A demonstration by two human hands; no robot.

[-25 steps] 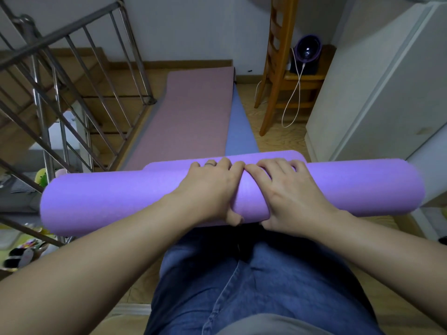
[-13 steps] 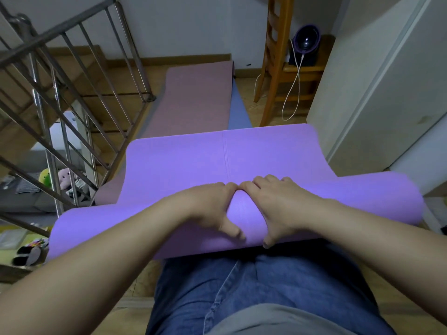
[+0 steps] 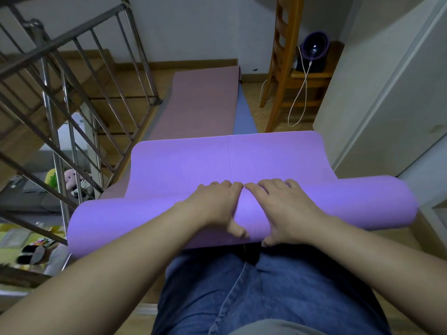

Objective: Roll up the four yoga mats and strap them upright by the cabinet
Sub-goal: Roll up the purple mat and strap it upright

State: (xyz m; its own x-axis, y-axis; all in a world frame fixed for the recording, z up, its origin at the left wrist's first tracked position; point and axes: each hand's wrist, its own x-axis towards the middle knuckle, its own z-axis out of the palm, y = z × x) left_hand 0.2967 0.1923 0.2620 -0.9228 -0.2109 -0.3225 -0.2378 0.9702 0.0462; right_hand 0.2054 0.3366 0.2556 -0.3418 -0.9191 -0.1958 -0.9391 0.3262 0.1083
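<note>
Purple yoga mat [image 3: 169,213] lies crosswise just ahead of the person's jeans [image 3: 266,286] in the head view. Its near part is wound into a thick roll and its loose end is spread flat beyond. The left hand [image 3: 215,206] and right hand [image 3: 283,209] sit side by side at the middle of the roll, forefingers touching. Their fingers curl over the top and the thumbs press the near face, so both grip it. Past the flat end a pink mat [image 3: 203,100] lies unrolled on the wooden floor, over a blue mat [image 3: 243,114] whose edge shows at its right. A metal stair railing [image 3: 72,68] stands to the left, a wooden chair [image 3: 280,56] at the back, and a white cabinet [image 3: 387,93] near the roll's right end.
</note>
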